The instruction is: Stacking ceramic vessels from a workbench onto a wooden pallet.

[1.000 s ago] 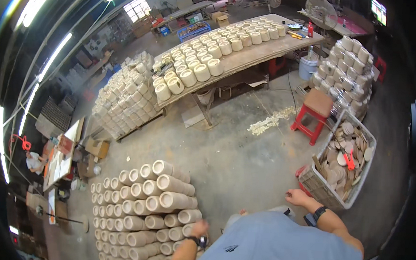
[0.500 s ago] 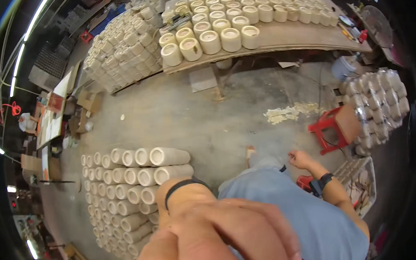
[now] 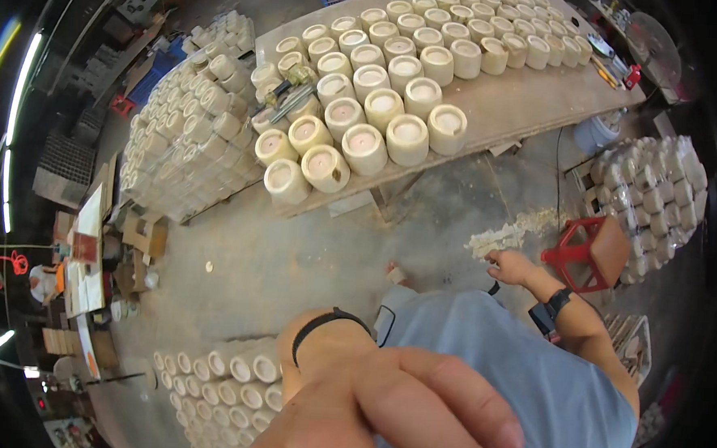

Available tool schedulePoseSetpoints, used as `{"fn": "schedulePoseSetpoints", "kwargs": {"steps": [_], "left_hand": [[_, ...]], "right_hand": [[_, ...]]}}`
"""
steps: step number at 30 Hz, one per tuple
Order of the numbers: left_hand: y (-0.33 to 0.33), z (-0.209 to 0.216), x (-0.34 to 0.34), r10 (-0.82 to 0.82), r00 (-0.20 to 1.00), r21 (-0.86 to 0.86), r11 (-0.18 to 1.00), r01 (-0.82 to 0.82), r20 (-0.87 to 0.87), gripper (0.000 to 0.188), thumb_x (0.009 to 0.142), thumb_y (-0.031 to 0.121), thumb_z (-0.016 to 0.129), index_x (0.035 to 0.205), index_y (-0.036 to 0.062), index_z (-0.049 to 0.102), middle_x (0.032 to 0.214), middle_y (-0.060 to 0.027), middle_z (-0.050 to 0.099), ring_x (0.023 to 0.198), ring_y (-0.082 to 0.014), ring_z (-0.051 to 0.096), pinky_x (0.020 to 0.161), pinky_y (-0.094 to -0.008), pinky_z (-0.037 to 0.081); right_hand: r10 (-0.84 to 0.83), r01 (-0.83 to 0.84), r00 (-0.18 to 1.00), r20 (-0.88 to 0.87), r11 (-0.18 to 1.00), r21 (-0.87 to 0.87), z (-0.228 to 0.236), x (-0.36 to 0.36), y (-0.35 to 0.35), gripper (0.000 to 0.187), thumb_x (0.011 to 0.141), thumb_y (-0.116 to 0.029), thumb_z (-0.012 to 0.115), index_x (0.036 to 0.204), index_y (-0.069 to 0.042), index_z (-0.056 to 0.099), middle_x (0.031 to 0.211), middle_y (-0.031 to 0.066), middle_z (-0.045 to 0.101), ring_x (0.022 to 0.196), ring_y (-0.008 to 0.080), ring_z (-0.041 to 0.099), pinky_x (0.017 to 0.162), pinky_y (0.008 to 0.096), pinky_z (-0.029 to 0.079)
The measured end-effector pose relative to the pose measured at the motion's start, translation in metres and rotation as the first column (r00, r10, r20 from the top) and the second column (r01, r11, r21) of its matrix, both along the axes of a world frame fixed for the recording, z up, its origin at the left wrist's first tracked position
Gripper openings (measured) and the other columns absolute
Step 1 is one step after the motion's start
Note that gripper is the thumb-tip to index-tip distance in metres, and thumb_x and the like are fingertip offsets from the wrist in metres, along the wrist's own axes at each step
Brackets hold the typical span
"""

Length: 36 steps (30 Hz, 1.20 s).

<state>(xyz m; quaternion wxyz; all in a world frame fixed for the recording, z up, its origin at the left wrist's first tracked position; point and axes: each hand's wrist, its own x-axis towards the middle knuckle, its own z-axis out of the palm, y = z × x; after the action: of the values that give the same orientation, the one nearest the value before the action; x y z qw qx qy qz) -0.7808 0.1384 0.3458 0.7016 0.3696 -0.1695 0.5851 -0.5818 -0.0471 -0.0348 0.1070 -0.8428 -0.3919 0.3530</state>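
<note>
My left hand [image 3: 381,404] looms large at the bottom, close to the camera, a black band around its wrist. Its fingers are loosely bent and nothing shows in them; the lower part is cut off by the frame. Farther right, my right hand [image 3: 512,266] hangs in the air with loosely curled, parted fingers, holding nothing visible. A dark watch [image 3: 559,301] is on that wrist. In front of me, rows of cream cylindrical pots [image 3: 408,137] with round recessed tops stand on a wooden table [image 3: 535,95]. Neither hand touches them.
Stacked cylinders [image 3: 221,379] lie at the lower left. Another large wrapped stack [image 3: 188,142] stands left of the table. At the right are a red stool [image 3: 588,252], a wrapped stack [image 3: 656,199] and a crate [image 3: 632,344]. Pale debris [image 3: 508,232] lies on the floor.
The view has shifted so the table appears nearer and lower, and the floor stack has slid down. My right hand has swung slightly forward. My left hand stays close to the camera.
</note>
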Motion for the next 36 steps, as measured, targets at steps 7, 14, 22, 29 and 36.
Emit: {"fn": "schedulePoseSetpoints", "kwargs": {"steps": [7, 14, 22, 29, 36], "left_hand": [[0.192, -0.055, 0.123, -0.128, 0.989, 0.647, 0.749, 0.144, -0.072, 0.024, 0.091, 0.024, 0.064, 0.101, 0.0038, 0.055, 0.103, -0.0099, 0.062, 0.093, -0.0286, 0.059, 0.092, -0.0491, 0.049], [0.298, -0.265, 0.253, 0.651, 0.247, 0.677, 0.735, 0.032, -0.718, 0.039, 0.079, 0.012, 0.072, 0.113, 0.0021, 0.055, 0.107, -0.0154, 0.06, 0.1, -0.031, 0.058, 0.088, -0.0409, 0.047], [0.28, -0.388, 0.312, 0.855, -0.073, 0.655, 0.446, 0.61, -0.514, 0.064, 0.072, 0.014, 0.073, 0.133, 0.0123, 0.053, 0.12, -0.0165, 0.056, 0.123, -0.0367, 0.044, 0.106, -0.0465, 0.035], [0.279, -0.383, 0.339, 0.876, -0.05, 0.64, 0.388, 0.663, -0.48, 0.058, 0.069, 0.008, 0.072, 0.125, 0.0137, 0.055, 0.108, -0.0121, 0.057, 0.111, -0.0329, 0.05, 0.098, -0.043, 0.041], [0.27, -0.385, 0.348, 0.89, -0.122, 0.544, 0.371, 0.752, -0.439, 0.022, 0.074, 0.015, 0.066, 0.095, 0.0078, 0.067, 0.107, -0.0122, 0.055, 0.109, -0.0316, 0.051, 0.095, -0.0432, 0.044]], "right_hand": [[-0.128, 0.113, 0.989, 0.068, 0.976, 0.188, 0.038, 0.089, 0.062, 0.038, 0.081, -0.021, 0.064, 0.115, -0.005, 0.063, 0.101, 0.019, 0.068, 0.093, 0.0374, 0.065, 0.083, 0.0441, 0.051], [-0.148, 0.062, 0.966, 0.214, 0.93, 0.362, 0.049, 0.234, 0.181, 0.057, 0.077, -0.013, 0.068, 0.132, -0.01, 0.051, 0.117, 0.0204, 0.061, 0.108, 0.0392, 0.059, 0.091, 0.0444, 0.049], [0.249, -0.248, 0.968, 0.027, 0.968, -0.034, 0.039, 0.338, 0.281, 0.083, 0.072, -0.009, 0.073, 0.145, -0.014, 0.034, 0.121, 0.023, 0.06, 0.107, 0.0398, 0.06, 0.09, 0.0465, 0.05], [0.324, -0.295, 0.93, -0.172, 0.94, 0.174, -0.003, 0.364, 0.282, 0.067, 0.071, -0.005, 0.07, 0.132, -0.006, 0.042, 0.098, 0.0235, 0.067, 0.092, 0.0424, 0.064, 0.08, 0.0491, 0.051], [0.343, -0.301, 0.923, -0.177, 0.926, 0.227, -0.01, 0.371, 0.281, 0.056, 0.072, -0.008, 0.071, 0.123, -0.005, 0.047, 0.097, 0.022, 0.068, 0.09, 0.04, 0.066, 0.078, 0.0472, 0.053]]}}
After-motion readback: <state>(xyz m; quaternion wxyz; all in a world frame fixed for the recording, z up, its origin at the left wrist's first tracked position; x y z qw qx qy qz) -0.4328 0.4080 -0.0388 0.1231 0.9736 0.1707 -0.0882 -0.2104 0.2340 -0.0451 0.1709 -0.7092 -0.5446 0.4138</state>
